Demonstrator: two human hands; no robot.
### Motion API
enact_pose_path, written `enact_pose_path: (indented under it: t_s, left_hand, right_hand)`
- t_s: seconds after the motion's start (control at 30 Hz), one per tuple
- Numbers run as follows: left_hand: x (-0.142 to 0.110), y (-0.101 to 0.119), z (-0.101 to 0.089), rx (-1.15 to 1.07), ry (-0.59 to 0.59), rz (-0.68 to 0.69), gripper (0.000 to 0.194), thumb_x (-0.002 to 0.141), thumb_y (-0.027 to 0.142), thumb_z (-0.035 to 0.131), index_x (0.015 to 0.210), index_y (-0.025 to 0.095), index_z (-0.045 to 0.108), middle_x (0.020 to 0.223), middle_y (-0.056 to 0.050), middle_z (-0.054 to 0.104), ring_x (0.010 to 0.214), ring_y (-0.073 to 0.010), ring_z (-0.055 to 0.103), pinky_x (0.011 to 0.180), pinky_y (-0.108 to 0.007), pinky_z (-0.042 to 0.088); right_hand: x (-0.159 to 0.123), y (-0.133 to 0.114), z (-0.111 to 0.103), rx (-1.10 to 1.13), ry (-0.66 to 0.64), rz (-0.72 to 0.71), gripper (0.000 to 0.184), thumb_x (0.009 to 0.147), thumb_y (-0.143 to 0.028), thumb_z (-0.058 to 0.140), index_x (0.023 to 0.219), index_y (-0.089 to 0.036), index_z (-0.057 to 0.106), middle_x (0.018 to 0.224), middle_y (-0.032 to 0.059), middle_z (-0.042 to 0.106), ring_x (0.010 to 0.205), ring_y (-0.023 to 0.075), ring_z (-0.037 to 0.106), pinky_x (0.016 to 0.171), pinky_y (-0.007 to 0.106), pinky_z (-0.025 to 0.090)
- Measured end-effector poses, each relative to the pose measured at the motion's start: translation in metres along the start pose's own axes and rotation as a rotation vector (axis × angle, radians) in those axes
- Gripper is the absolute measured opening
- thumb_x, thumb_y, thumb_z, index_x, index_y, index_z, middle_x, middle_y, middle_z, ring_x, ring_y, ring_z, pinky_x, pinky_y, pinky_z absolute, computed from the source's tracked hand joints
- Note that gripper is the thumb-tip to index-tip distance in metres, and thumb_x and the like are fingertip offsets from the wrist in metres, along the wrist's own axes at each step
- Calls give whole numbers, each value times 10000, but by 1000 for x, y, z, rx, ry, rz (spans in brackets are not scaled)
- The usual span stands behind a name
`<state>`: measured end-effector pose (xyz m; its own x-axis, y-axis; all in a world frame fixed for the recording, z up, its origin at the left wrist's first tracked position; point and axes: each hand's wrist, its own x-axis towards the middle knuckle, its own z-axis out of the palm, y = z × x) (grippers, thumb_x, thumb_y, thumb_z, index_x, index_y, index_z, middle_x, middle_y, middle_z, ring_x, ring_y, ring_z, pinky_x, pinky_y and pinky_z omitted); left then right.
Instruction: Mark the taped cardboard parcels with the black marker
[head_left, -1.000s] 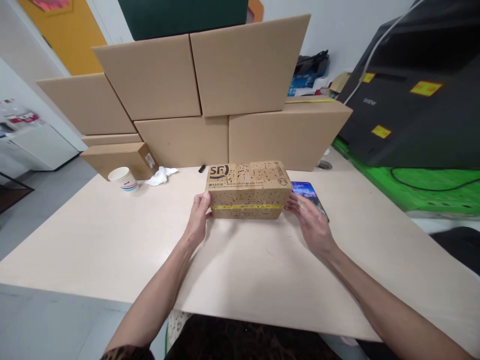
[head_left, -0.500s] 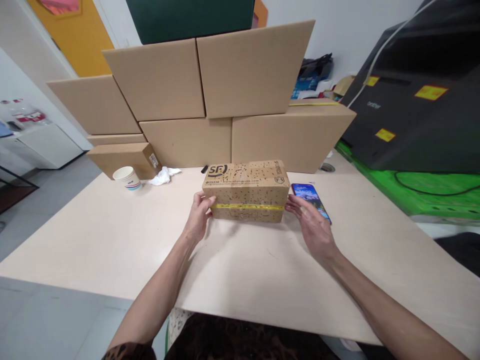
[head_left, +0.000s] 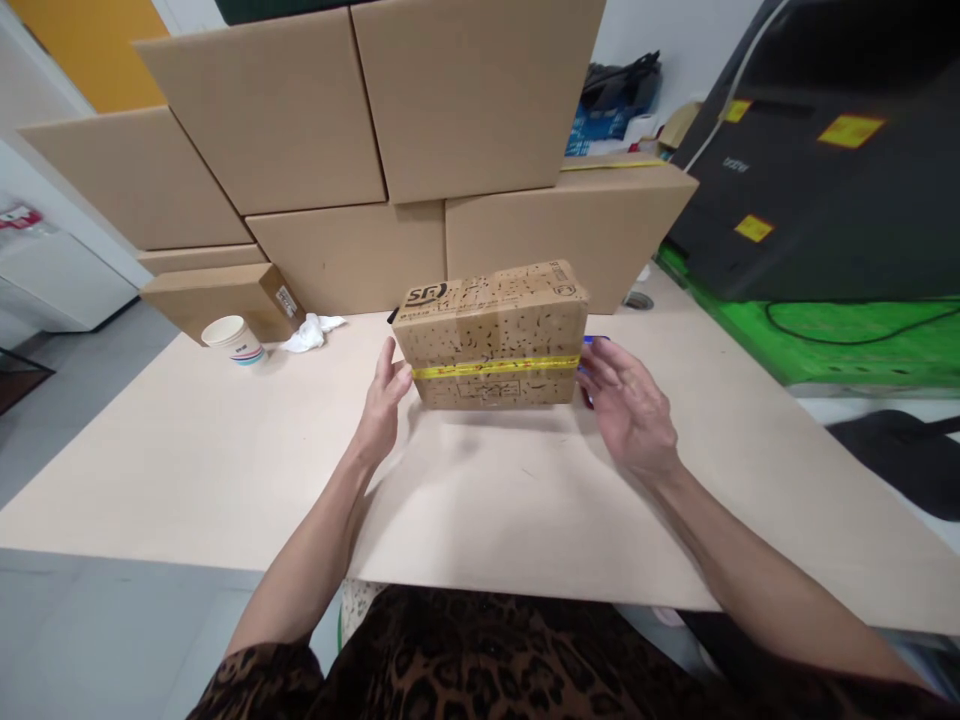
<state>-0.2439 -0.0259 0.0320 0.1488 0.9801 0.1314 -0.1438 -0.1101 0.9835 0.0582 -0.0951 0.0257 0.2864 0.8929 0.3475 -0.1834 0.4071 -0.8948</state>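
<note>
A brown cardboard box [head_left: 495, 340] with dark flecks, black SF lettering and a strip of yellow tape is held between my two hands. It is raised slightly off the table and tilted, its right side higher. My left hand [head_left: 381, 408] presses on the left end, thumb near the tape and fingers partly behind the box. On the right end lies my right hand [head_left: 634, 405], its fingers extended against the cardboard. A phone [head_left: 600, 339] lies behind my right hand, which hides most of it.
Large cardboard boxes [head_left: 345, 255] are stacked across the back of the table [head_left: 225, 470]. At the left stand a paper cup [head_left: 234, 340], crumpled white tissue [head_left: 311, 332] and a smaller carton [head_left: 217, 295]. A roll of tape [head_left: 638, 300] lies at the back right, near a black covered machine [head_left: 795, 190].
The box has come up off the table and tipped, showing more of its taped front side. Both hands rose with it, and my right hand now covers most of the phone. The view has shifted downward.
</note>
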Motion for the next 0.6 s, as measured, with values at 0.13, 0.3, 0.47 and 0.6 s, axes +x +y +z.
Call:
enact_pose_path:
  t_s: [0.13, 0.3, 0.47, 0.6]
  left_hand:
    - [-7, 6, 1, 79, -97, 217, 938, 851, 586, 767, 1639, 364, 310, 1601, -100, 526, 1577, -344, 349, 1298, -546, 221]
    - [-20, 19, 9, 201, -169, 369, 908, 760, 444, 878, 1566, 340, 473, 1667, -84, 447, 1623, -389, 243, 1345, -533, 114]
    - [-20, 16, 8, 276, -79, 456, 1087, 703, 373, 931, 1627, 342, 359, 1751, -80, 278, 1657, -395, 91, 1350, -552, 81]
    - [-14, 14, 5, 135, -33, 364, 1115, 822, 399, 855, 1680, 399, 144, 1742, -86, 309, 1624, -326, 270, 1322, -511, 222]
  right_hand:
    - [10, -1, -6, 65, 35, 80, 412, 864, -606, 668, 1210, -388, 715, 1352, 26, 736, 1334, 298, 635, 1123, 529, 509]
    - [17, 8, -15, 125, -25, 232, 387, 907, -630, 602, 1178, -382, 721, 1194, 27, 788, 1180, 288, 714, 996, 516, 595]
    - [14, 4, -12, 147, -43, 271, 447, 897, -655, 591, 1203, -358, 724, 1118, 50, 812, 1123, 305, 738, 1001, 545, 582]
    - [9, -8, -9, 96, -41, 148, 459, 871, -625, 627, 1241, -370, 723, 1243, 46, 787, 1311, 323, 651, 1106, 562, 506]
